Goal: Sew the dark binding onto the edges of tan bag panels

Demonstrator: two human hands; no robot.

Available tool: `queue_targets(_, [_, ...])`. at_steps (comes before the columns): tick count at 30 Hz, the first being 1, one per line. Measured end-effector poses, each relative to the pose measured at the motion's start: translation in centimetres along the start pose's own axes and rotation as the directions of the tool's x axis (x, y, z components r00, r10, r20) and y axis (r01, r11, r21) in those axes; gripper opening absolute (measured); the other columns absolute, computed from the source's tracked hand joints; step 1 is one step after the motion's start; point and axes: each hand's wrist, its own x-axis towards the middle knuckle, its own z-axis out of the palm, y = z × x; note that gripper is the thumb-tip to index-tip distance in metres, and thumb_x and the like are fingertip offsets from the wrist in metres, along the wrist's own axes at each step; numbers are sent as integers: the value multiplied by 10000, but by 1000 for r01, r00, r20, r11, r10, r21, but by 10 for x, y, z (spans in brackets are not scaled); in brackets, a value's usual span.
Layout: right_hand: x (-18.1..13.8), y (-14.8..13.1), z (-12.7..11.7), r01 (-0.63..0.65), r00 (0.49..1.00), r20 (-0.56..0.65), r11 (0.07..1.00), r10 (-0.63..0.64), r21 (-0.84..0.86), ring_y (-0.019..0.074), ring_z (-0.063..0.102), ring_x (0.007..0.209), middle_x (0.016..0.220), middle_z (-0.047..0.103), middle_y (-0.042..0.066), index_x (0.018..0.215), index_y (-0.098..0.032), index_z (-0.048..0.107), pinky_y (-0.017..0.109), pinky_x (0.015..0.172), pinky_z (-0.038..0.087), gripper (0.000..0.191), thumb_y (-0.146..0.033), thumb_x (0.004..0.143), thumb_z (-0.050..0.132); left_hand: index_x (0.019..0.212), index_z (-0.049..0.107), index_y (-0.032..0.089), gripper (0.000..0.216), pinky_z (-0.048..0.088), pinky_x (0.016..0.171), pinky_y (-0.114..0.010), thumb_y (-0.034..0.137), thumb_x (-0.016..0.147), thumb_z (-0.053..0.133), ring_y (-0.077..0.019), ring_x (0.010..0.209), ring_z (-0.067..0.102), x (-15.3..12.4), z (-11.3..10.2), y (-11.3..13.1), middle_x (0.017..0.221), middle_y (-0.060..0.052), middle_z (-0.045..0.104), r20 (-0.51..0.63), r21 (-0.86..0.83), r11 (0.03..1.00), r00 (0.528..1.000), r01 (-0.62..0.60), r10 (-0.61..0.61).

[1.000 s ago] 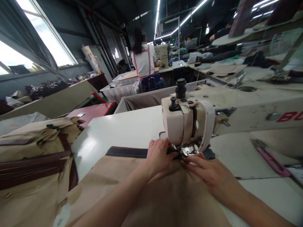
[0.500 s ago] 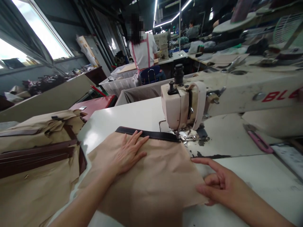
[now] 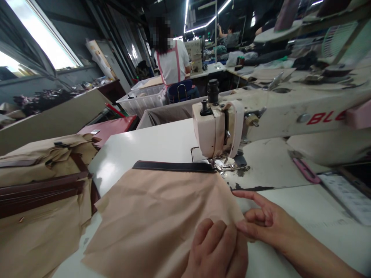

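Note:
A tan fabric piece (image 3: 150, 208) with a dark strip (image 3: 174, 166) along its far edge lies creased on the white table. The strip's right end sits at the needle area of the sewing machine (image 3: 213, 131). My left hand (image 3: 217, 249) is on the fabric's near right part, its fingers curled closed and the fingertips hidden. Close beside it, my right hand (image 3: 265, 220) has its thumb on the fabric's right edge. Its index finger stretches to that edge further up, and the other fingers are bent.
At left are stacked tan pieces with brown strips (image 3: 43, 189). A pink-handled tool (image 3: 305, 170) lies right of the machine. Beyond the table stand a grey cloth-lined bin (image 3: 171, 114) and a clear plastic crate (image 3: 142, 102). A person (image 3: 173, 61) sits with their back to me.
My left hand has left the strip and come toward me and right, its spread fingers now curled by the right hand. The fabric's left part has shifted slightly. My right hand stays at the edge.

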Motion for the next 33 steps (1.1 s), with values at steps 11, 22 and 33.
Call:
queue_targets(11, [-2,18,-23,157,986,1,945,-164,-285,182,618,893,997,637,75,1145,-190,466,308,800,505,370,-361,832,563,759,613,74,189,390,569,-281,22,858,461,-127,600,535,-3,-3,-7,649,-43,623,46,-199,980,999,4,5])
queue_targets(22, [-20,16,-30,558,661,365,105,-655,-823,187,549,1111,1220,557,56,1171,-277,552,287,899,501,362,-144,835,524,848,620,61,226,481,560,-261,5,856,401,-134,609,563,-6,0,-4,691,-67,625,106,-154,985,990,-77,94])
queue_targets(33, [8,11,-25,766,308,747,-311,-590,-562,144,677,703,791,729,19,932,-219,633,235,680,542,471,-177,978,166,1365,366,191,529,281,1096,-498,375,893,517,-263,1323,331,29,-12,-88,1413,-86,406,646,-3,957,731,289,-219])
